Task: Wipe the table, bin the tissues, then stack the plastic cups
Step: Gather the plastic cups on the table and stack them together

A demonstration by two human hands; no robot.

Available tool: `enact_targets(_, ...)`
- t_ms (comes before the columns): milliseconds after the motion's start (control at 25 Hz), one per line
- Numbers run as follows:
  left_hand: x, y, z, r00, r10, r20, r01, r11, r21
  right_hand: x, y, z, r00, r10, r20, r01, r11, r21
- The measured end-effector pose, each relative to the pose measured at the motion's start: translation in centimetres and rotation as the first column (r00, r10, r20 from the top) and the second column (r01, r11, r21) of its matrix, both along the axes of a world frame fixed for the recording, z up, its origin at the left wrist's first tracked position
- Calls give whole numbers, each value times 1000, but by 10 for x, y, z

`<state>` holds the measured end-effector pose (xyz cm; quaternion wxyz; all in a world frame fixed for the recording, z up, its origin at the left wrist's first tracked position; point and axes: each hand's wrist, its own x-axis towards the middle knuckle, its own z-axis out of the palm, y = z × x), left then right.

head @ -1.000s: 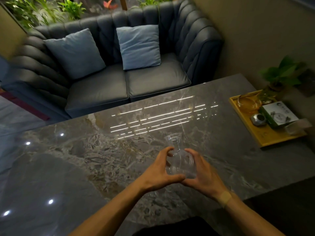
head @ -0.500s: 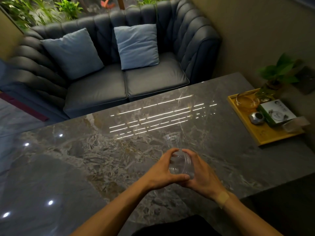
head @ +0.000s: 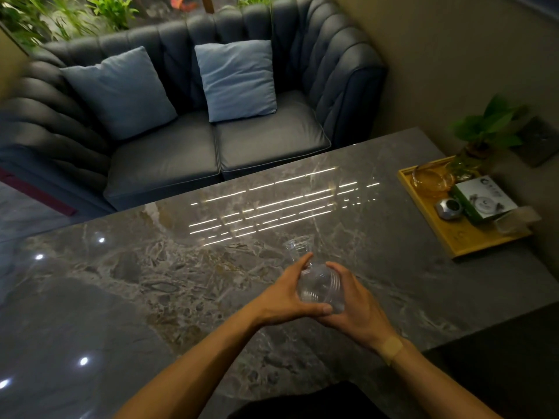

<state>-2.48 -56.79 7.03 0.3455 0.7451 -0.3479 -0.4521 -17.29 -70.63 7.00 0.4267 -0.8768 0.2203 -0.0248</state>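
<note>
Head: cups (head: 319, 285) mid-table (head: 151, 282), hand-clasped.

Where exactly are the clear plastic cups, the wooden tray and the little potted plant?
clear plastic cups (head: 319, 287), head view, ribbed wall of the cup between both hands
wooden tray (head: 453, 237), head view, bare floor near its front edge
potted plant (head: 487, 125), head view, green leaves

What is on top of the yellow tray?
On the yellow tray sit an amber glass dish, a small silver thing, a green and white box and a clear container. Plant leaves hide its far corner.
</note>
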Motion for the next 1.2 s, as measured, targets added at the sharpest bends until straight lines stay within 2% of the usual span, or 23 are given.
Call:
enact_targets(120,24,-7,-7,993,106,56,-108,994,22,-7,-14,-7,997,-66,-32,67,997,30)
enact_targets(280,68,-29,-18,926,207,317,-255,960,119,-24,-29,-16,989,-131,-65,135,990,48)
enact_targets(360,87,-47,-22,908,220,356,-303,933,197,-33,-32,-17,986,-147,-81,150,988,35)
enact_targets(560,104,-98,-35,959,72,276,-178,907,381,-52,-39,-15,980,-168,-107,169,986,-3)
enact_targets(800,101,-117,-57,955,-82,284,-77,859,507,-66,-46,-13,964,-242,-114,242,970,-9)
enact_targets(1040,99,-111,-58,957,-70,280,-71,883,463,-66,-45,-15,964,-232,-131,238,971,27)
enact_targets(1200,94,-99,-46,948,-27,317,-85,939,333,-58,-42,-15,970,-217,-109,224,973,60)
